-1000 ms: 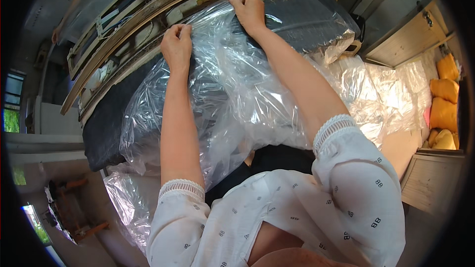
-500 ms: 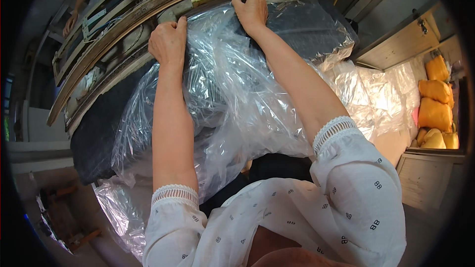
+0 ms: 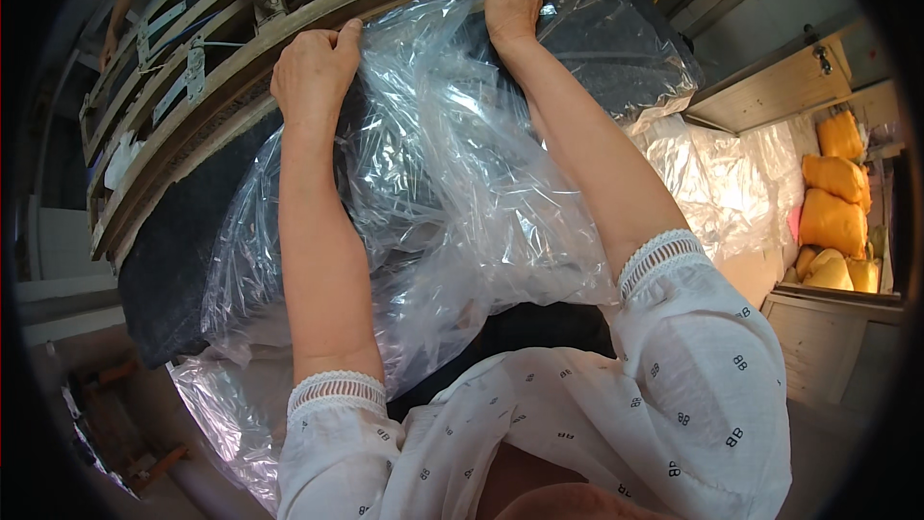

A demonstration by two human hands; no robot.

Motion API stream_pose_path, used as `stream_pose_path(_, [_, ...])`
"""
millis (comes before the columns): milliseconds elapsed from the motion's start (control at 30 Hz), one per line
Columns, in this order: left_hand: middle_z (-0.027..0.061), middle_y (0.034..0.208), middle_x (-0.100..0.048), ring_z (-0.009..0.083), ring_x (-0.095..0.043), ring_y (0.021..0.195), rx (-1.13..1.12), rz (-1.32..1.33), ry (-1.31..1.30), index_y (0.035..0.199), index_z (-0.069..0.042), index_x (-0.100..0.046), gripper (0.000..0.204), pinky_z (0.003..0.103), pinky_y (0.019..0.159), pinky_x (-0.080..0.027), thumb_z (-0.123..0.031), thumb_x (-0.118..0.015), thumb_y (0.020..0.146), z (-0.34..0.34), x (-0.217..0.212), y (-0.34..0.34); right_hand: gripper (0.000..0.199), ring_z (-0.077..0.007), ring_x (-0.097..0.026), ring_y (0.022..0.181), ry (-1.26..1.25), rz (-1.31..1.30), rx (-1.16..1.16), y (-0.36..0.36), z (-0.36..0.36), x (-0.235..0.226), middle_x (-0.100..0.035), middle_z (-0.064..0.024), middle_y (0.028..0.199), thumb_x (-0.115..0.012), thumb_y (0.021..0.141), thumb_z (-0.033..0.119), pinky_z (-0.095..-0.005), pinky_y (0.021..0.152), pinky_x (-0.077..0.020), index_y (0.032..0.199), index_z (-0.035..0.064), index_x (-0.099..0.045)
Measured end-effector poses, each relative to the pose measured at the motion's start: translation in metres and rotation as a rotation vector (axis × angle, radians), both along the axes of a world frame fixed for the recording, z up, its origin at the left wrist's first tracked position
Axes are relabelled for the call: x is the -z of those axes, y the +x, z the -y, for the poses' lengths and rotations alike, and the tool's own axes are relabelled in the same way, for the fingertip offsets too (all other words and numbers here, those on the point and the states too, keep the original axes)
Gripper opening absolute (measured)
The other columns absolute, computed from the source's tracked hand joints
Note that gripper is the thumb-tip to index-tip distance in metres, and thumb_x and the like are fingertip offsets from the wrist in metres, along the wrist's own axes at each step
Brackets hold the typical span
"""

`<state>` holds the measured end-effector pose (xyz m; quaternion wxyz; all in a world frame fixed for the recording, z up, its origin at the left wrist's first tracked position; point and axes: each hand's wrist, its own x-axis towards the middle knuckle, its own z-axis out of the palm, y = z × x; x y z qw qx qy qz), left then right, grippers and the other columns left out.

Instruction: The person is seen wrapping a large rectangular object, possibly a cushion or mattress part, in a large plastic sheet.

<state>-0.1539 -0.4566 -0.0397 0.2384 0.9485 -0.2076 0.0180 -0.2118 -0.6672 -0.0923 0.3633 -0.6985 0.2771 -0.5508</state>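
Observation:
A wide crumpled sheet of clear plastic film [image 3: 443,154] hangs from a long wooden bar [image 3: 332,10] toward my body, over a dark cloth-like surface [image 3: 183,221]. My left hand [image 3: 313,77] is closed at the film's upper left edge, right against the bar. At the film's upper right my right hand [image 3: 515,0] is also closed, with its curled fingers touching the bar. Between the hands the film runs up to the bar. The fingertips are partly hidden, so their exact hold on the film cannot be fully seen.
A slatted wooden frame with metal brackets [image 3: 195,72] lies beyond the bar. Another person's arm [image 3: 117,24] shows at the far left. To the right are more clear film [image 3: 722,183], stacked yellow-orange bundles [image 3: 833,221] and a wooden cabinet [image 3: 818,342].
The long wooden bar has closed over the gap that showed a pale strip and now meets my hands. Both hands stay closed, with the right one slightly farther right.

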Motion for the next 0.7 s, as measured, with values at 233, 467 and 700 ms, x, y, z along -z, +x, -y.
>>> stream_pose_path(233, [0.0196, 0.085, -0.065, 0.0362, -0.062, 0.085, 0.025, 0.008, -0.066, 0.089, -0.008, -0.07, 0.043, 0.042, 0.077, -0.047, -0.047, -0.051, 0.083, 0.003, 0.006, 0.003, 0.033, -0.0359, -0.046, 0.091, 0.047, 0.076, 0.003, -0.001, 0.006, -0.001, -0.045, -0.0203, 0.094, -0.051, 0.085, 0.031, -0.0422, 0.084, -0.0363, 0.086, -0.0021, -0.044])
stream_pose_path(467, [0.0028, 0.062, -0.056, 0.011, -0.051, 0.058, 0.195, 0.016, -0.665, 0.081, -0.001, -0.062, 0.027, 0.025, 0.056, -0.039, -0.027, -0.059, 0.087, -0.028, 0.008, -0.025, 0.044, -0.0306, -0.051, 0.085, 0.08, -0.199, -0.317, -0.055, -0.019, -0.023, -0.054, -0.0176, 0.089, -0.053, 0.086, 0.041, -0.0393, 0.081, -0.0396, 0.084, -0.0029, -0.053])
stream_pose_path(700, [-0.0048, 0.076, -0.055, 0.0017, -0.045, 0.068, 0.296, -0.186, -0.995, 0.087, -0.001, -0.062, 0.015, 0.016, 0.059, -0.035, -0.014, -0.057, 0.091, -0.061, 0.003, -0.108, 0.04, -0.0094, -0.052, 0.093, 0.347, -0.288, -0.969, -0.12, -0.048, -0.057, -0.061, -0.0034, 0.093, -0.062, 0.084, 0.037, -0.024, 0.084, -0.0395, 0.101, 0.0014, -0.063])
